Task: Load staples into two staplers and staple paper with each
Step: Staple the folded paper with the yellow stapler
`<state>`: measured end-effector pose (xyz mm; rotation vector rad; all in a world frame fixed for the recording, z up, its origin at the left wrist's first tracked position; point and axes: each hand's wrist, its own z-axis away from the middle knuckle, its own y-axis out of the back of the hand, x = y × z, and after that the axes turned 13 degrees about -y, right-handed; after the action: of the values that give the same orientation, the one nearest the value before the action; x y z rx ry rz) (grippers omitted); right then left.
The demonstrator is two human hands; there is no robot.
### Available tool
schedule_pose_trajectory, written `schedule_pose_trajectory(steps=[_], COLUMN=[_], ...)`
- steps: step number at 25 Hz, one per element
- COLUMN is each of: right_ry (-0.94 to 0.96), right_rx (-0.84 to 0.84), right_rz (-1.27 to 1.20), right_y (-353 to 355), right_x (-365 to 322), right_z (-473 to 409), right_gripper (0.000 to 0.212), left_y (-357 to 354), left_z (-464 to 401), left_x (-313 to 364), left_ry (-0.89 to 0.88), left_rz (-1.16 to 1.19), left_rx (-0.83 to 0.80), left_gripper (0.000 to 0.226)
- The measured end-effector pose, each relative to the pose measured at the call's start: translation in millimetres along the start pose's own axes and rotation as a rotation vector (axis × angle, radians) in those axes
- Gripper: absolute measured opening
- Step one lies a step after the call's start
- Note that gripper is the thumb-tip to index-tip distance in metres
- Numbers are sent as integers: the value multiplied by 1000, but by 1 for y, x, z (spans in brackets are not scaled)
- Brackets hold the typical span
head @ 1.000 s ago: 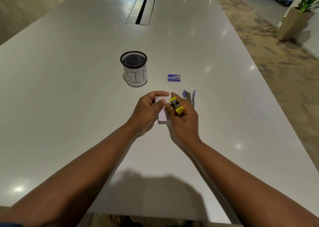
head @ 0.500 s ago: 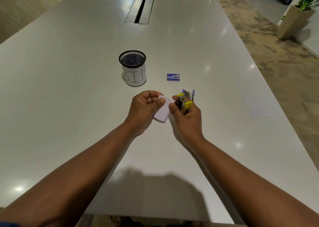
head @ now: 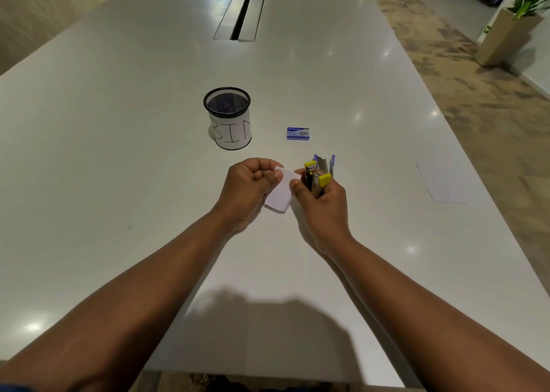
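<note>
My right hand (head: pixel 323 205) grips a small yellow and black stapler (head: pixel 316 178), held upright with its jaws apart. My left hand (head: pixel 248 187) pinches a small folded white paper (head: pixel 282 193) just left of the stapler. Right behind the yellow stapler a blue stapler (head: pixel 326 163) lies open on the table, partly hidden. A small blue staple box (head: pixel 298 133) sits a little farther back.
A black mesh cup labelled BIN (head: pixel 227 118) stands behind my left hand. A white sheet of paper (head: pixel 446 183) lies at the right near the table's edge. A cable slot (head: pixel 240 13) is set into the white table (head: pixel 119 153) far back.
My right hand has turned the yellow stapler from lying flat over the paper to upright and drawn it right, off the paper. My left hand has lifted the paper's near corner slightly.
</note>
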<state>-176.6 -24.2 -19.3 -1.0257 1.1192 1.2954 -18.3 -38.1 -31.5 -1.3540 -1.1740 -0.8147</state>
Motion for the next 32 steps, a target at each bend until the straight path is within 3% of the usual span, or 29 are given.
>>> schedule_pose_trajectory(steps=[7,15,22,29,32], right_ry=[-21,-31,-20,11,5], right_rx=[-40,22,8,-22,-14], right_rz=[-5,85,88,106,131], right_y=[1,0,1,-3,-4], right_x=[-5,-2,-3,-6,-6], right_z=[3,-1,0,2,2], right_gripper=[5,25,20,41,38], left_y=[1,0,-4,-3,-5], left_z=[0,2,4,3,3], left_x=[1,1,3,5,5], left_ry=[5,1,-18,-11,-11], left_rz=[15,12,35,-2,-18], left_rx=[-35,-73,-118,-88,-83], left_gripper=[10,12,5,9,10])
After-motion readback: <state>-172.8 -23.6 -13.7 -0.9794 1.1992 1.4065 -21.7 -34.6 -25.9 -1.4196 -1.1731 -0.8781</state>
